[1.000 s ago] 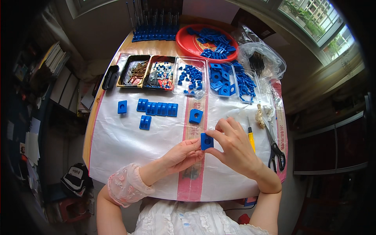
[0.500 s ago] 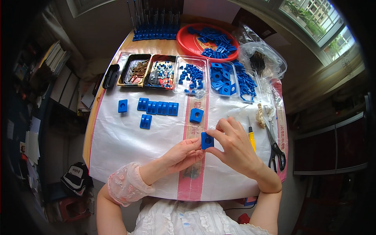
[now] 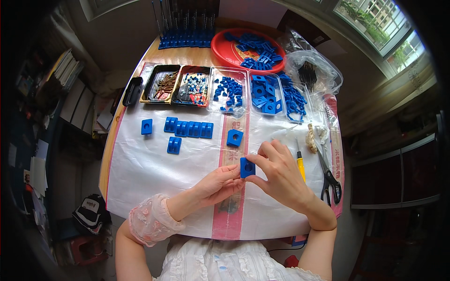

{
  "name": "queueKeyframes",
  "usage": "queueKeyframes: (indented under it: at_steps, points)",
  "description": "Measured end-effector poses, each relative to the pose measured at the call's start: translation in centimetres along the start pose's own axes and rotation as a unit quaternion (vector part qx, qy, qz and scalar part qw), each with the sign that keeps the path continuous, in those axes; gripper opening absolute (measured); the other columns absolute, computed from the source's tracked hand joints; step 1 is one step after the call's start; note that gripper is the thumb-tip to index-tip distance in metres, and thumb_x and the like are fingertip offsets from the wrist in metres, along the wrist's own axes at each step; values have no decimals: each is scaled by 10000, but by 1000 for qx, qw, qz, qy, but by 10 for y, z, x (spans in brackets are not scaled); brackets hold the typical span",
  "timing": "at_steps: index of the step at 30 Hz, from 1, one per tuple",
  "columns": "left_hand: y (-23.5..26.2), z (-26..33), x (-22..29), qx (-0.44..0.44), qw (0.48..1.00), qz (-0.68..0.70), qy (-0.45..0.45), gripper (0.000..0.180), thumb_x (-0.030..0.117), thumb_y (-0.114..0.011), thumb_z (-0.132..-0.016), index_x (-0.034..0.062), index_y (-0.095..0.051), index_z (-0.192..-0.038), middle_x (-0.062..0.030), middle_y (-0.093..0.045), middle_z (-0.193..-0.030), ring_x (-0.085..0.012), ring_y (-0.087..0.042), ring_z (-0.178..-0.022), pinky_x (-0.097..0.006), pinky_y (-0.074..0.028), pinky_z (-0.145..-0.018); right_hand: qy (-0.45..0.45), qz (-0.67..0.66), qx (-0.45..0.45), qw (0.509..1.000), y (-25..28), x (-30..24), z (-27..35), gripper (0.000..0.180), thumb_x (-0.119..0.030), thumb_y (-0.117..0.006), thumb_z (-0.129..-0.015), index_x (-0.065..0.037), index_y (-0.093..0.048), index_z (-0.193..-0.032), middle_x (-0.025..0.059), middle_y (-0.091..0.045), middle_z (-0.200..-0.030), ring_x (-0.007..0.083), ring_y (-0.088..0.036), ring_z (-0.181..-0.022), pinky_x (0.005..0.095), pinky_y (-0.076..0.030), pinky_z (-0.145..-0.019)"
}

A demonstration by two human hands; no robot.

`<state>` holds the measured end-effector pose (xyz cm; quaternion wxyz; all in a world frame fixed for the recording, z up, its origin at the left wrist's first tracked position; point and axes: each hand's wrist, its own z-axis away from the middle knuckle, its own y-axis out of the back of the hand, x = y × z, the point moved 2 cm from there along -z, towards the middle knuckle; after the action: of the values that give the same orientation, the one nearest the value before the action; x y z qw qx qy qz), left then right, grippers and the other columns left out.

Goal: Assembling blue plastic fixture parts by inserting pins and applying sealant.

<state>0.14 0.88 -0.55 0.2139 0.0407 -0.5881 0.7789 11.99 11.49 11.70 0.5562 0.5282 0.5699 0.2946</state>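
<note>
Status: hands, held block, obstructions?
Left hand and right hand both gripping holed blue block. Second block just beyond. Screwdriver beside right hand; nothing visibly in the way.

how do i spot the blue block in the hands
On the white sheet, find the pink stripe. Near it, between the left hand and right hand, is a blue block with a round hole, the only blue piece being held.

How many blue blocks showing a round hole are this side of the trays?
3: the held block between left hand and right hand, a second block just beyond it, a third block leftmost on the white sheet. More may hide beneath the hands.
</note>
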Motion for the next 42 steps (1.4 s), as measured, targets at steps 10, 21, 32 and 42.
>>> queueKeyframes:
  at_steps: [10, 21, 32, 42]
  points:
    - [2, 0, 0, 1, 1000, 4, 0, 282, 256, -547, -999, 39, -556, -1181, -12, -595, -1010, -52, -538, -837, -186, -491, -795, 1, 0, 2, 1000, 0, -1, -1, 418, -159, -825, -659, -61, -647, -1024, 78, -520, -917, 271, -483, -908, 394, -419, -826]
    - [0, 1, 0, 2, 1000, -1, -2, 284, 263, -547, -999, 40, -557, -1175, -13, -597, -1024, -54, -546, -848, -187, -494, -801, 5, 5, -13, 1000, 1, 0, 0, 412, -187, -797, -694, -29, -651, -1045, 81, -532, -947, 255, -492, -939, 377, -399, -823]
    - [5, 1, -1, -8, 1000, 15, -1, 278, 191, -550, -997, 26, -542, -1219, -24, -592, -1086, -63, -563, -928, -189, -503, -830, 10, 4, -10, 1000, 0, -1, 0, 409, -173, -799, -691, -24, -649, -1040, 82, -532, -948, 253, -496, -938, 375, -397, -819]
    - [0, 1, 0, 7, 1000, -5, 0, 286, 257, -540, -1003, 39, -556, -1187, -9, -600, -1034, -46, -560, -866, -178, -504, -807, 4, 1, 3, 1000, 0, -1, 0, 430, -163, -824, -664, -55, -651, -1043, 80, -527, -916, 271, -488, -895, 390, -416, -812]
